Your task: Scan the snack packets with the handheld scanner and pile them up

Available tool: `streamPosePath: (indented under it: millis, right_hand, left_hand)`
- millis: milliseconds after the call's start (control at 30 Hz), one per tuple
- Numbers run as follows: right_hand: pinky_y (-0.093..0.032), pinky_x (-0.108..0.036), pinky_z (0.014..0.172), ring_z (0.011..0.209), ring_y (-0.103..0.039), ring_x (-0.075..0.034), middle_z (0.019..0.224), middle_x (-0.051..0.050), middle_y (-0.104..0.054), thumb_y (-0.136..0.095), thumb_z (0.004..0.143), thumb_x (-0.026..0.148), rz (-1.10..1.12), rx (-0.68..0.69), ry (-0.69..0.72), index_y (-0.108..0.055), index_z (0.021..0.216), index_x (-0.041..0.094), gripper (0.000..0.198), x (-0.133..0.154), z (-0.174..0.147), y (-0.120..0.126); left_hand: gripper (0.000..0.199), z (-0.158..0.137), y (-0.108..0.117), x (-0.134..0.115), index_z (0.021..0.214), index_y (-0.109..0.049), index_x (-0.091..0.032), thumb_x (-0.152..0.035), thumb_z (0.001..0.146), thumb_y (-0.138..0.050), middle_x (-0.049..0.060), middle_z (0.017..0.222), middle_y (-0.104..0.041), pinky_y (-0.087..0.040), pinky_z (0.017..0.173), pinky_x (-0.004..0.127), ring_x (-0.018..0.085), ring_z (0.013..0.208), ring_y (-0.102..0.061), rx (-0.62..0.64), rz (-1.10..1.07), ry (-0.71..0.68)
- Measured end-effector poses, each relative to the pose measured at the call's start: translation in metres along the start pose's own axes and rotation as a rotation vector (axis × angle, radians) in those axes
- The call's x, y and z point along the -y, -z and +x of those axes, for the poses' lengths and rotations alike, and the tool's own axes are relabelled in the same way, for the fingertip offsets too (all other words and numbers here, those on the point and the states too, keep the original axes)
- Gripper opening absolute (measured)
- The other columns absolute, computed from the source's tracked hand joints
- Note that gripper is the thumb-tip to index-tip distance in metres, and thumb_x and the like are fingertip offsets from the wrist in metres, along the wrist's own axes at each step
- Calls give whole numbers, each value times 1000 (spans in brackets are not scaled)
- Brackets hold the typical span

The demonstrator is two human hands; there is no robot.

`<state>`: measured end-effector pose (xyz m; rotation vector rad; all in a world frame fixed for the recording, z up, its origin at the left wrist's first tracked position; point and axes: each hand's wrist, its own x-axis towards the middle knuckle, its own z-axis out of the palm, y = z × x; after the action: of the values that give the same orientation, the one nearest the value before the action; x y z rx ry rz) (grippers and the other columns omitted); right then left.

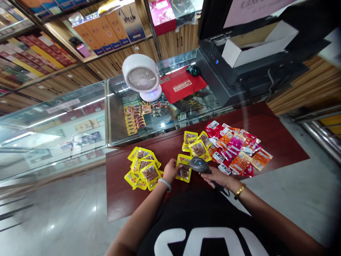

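My right hand (216, 176) is wrapped round the handle of a dark barcode scanner (199, 164). The scanner's head hangs just above the right side of a yellow snack packet (184, 174). At that packet's left edge, my left hand (171, 170) grips it with closed fingers. To the left lies a loose pile of yellow snack packets (150, 173). A smaller group of the same packets (198, 148) sits behind the scanner. Right of it spreads a heap of red, orange and purple snack packets (235, 144), partly overlapping one another.
All packets lie on a dark red wooden board (119, 199). Behind it stands a glass display counter (117, 131) bearing a white fan (142, 78), a red mat (181, 85) and a mouse (193, 70). A dark machine (213, 67) with an open white box (255, 53) stands back right.
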<state>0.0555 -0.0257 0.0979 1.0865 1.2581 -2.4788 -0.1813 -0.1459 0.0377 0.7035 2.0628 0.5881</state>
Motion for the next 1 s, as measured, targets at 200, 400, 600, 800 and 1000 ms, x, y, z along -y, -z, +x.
streamPosePath:
  millis: [200, 400, 600, 800, 1000]
  right_hand:
    - [-34, -20, 39, 37, -43, -6, 55, 8, -50, -72, 78, 51, -19, -28, 53, -51, 85, 18, 40, -4, -1, -1]
    - [-37, -21, 40, 37, -42, -7, 53, 9, -50, -72, 77, 53, -46, 8, 32, -54, 89, 17, 42, -3, -4, 0]
    - [-37, -20, 40, 38, -43, -7, 54, 9, -51, -72, 77, 53, -114, 90, 33, -55, 101, 17, 46, -4, -2, -2]
    - [-34, -19, 38, 36, -42, -8, 48, 11, -48, -71, 76, 55, -159, 75, 35, -53, 104, 17, 50, -4, 0, -6]
    - [-33, -19, 39, 36, -40, -8, 45, 10, -49, -71, 77, 53, -196, 77, 12, -54, 105, 15, 50, -1, -5, -6]
  left_hand:
    - [17, 3, 6, -6, 79, -53, -19, -28, 75, -67, -3, 70, -57, -37, 61, 22, 12, 64, -52, -90, -10, -45]
    - [11, 10, 4, -4, 76, -56, -17, -26, 77, -63, 2, 72, -62, -41, 62, 23, 14, 67, -57, -136, -170, 24]
    - [28, 17, -9, -15, 71, -51, -19, -39, 71, -70, -5, 58, -52, -40, 57, 21, 9, 54, -48, -143, -492, 51]
    - [18, 13, -8, -33, 74, -55, -18, -29, 72, -69, 0, 65, -58, -41, 58, 25, 12, 59, -52, -170, -551, 51]
    - [23, 19, -21, -46, 78, -57, -16, -31, 71, -72, 1, 70, -62, -47, 66, 28, 13, 64, -57, -45, -698, 35]
